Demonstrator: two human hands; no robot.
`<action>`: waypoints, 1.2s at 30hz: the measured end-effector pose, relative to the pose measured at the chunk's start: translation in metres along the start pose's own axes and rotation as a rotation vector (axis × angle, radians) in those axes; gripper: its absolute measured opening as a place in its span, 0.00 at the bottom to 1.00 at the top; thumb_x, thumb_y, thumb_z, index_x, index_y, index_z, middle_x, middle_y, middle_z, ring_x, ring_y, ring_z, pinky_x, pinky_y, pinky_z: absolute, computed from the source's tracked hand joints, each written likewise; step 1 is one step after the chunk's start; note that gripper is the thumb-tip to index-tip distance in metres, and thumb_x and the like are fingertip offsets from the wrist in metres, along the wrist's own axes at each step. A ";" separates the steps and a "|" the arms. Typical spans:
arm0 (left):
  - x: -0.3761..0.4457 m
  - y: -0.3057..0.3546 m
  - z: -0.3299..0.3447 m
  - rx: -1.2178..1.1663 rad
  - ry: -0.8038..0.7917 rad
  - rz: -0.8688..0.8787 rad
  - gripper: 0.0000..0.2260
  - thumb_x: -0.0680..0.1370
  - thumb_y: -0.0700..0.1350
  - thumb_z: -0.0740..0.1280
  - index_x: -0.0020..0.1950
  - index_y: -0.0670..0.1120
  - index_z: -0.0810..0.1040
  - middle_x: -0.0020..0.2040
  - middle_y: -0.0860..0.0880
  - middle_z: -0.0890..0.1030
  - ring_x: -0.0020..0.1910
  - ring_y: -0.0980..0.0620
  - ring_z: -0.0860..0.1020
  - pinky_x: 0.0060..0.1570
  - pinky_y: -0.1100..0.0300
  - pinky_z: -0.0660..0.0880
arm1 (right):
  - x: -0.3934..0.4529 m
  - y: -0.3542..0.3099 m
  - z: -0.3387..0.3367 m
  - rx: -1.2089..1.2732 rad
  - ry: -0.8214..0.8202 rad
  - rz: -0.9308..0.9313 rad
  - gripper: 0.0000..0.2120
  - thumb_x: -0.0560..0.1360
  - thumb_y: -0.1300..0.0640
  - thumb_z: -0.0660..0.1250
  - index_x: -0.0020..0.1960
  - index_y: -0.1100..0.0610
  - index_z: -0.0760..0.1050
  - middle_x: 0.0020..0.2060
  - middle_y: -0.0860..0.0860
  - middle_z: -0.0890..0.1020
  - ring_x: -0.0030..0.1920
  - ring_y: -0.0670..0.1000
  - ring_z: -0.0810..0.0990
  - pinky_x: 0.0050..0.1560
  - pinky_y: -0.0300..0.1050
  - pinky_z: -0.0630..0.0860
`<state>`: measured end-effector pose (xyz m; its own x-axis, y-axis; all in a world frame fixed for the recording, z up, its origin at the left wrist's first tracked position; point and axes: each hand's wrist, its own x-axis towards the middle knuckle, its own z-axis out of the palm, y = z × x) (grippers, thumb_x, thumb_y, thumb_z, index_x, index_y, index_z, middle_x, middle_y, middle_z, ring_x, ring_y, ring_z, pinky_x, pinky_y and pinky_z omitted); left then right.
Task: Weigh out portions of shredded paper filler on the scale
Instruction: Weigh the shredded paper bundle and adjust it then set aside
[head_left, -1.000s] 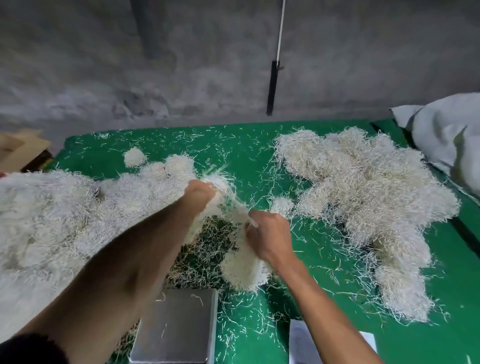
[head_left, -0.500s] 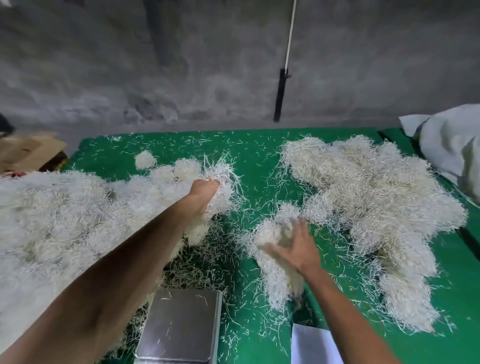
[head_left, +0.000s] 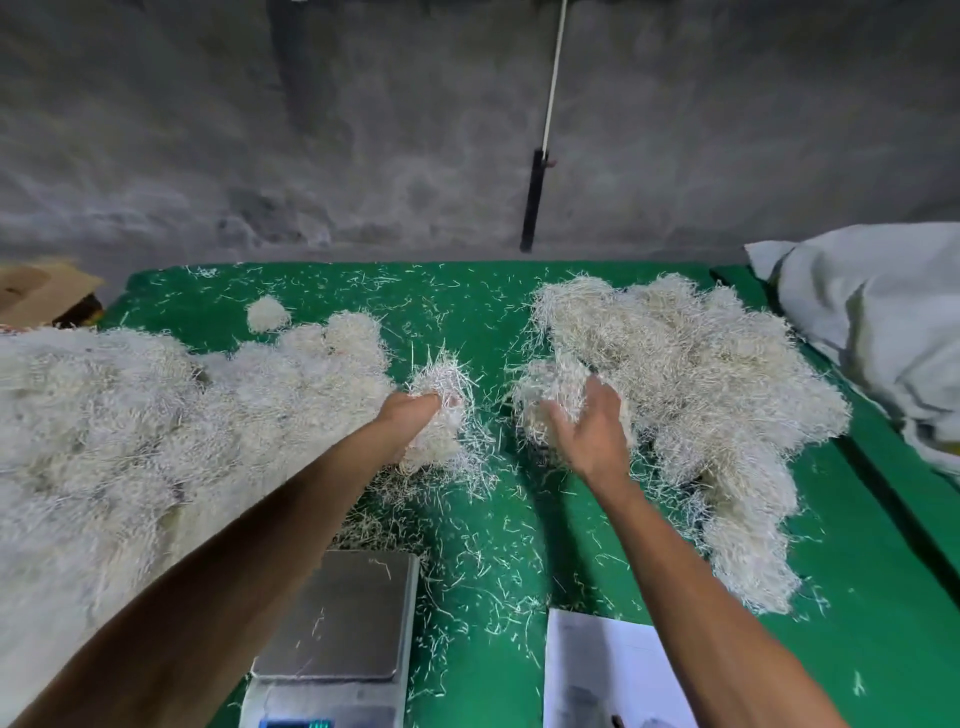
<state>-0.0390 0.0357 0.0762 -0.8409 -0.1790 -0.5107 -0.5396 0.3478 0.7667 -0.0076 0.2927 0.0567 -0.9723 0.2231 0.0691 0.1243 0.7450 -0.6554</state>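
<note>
A big heap of white shredded paper (head_left: 130, 415) covers the left of the green table (head_left: 467, 306). My left hand (head_left: 413, 415) grips a clump of shreds (head_left: 441, 382) at that heap's right edge. A second pile of shreds (head_left: 701, 374) lies on the right. My right hand (head_left: 587, 434) rests with spread fingers on a clump (head_left: 550, 389) against this pile's left side. The scale (head_left: 337, 618) stands near the front edge, its steel plate bare except for a few stray shreds.
A white sheet of paper (head_left: 608, 670) lies right of the scale. A pale sack (head_left: 883, 322) lies at the far right, cardboard (head_left: 36, 291) at the far left. A small ball of shreds (head_left: 267, 314) sits at the back. Loose strands litter the cloth.
My right hand carried its clump from the middle of the table rightward to the right pile. My left hand stayed at the left heap's edge, holding its clump.
</note>
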 end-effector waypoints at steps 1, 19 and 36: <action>-0.006 0.002 0.001 -0.013 -0.018 0.003 0.36 0.80 0.55 0.66 0.81 0.45 0.52 0.80 0.39 0.58 0.77 0.34 0.60 0.73 0.35 0.60 | -0.003 -0.007 -0.008 -0.096 0.004 -0.044 0.36 0.82 0.34 0.56 0.81 0.56 0.56 0.80 0.59 0.59 0.68 0.60 0.75 0.69 0.63 0.73; -0.104 -0.093 -0.062 -0.706 -0.623 0.036 0.41 0.71 0.61 0.78 0.78 0.51 0.64 0.74 0.36 0.67 0.70 0.40 0.72 0.62 0.44 0.77 | -0.146 -0.106 0.059 0.500 0.034 0.201 0.28 0.86 0.47 0.58 0.81 0.60 0.58 0.79 0.57 0.64 0.79 0.57 0.62 0.79 0.54 0.59; -0.108 -0.247 -0.101 0.039 0.221 0.027 0.27 0.69 0.68 0.73 0.30 0.48 0.69 0.25 0.51 0.69 0.25 0.52 0.67 0.30 0.60 0.64 | -0.222 -0.087 0.148 0.380 -0.442 0.158 0.38 0.77 0.29 0.63 0.77 0.53 0.66 0.49 0.53 0.84 0.41 0.46 0.82 0.55 0.49 0.79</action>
<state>0.1813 -0.1241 -0.0181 -0.8460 -0.3646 -0.3890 -0.5181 0.3900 0.7612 0.1682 0.0854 -0.0133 -0.9481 -0.0306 -0.3164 0.2734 0.4292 -0.8608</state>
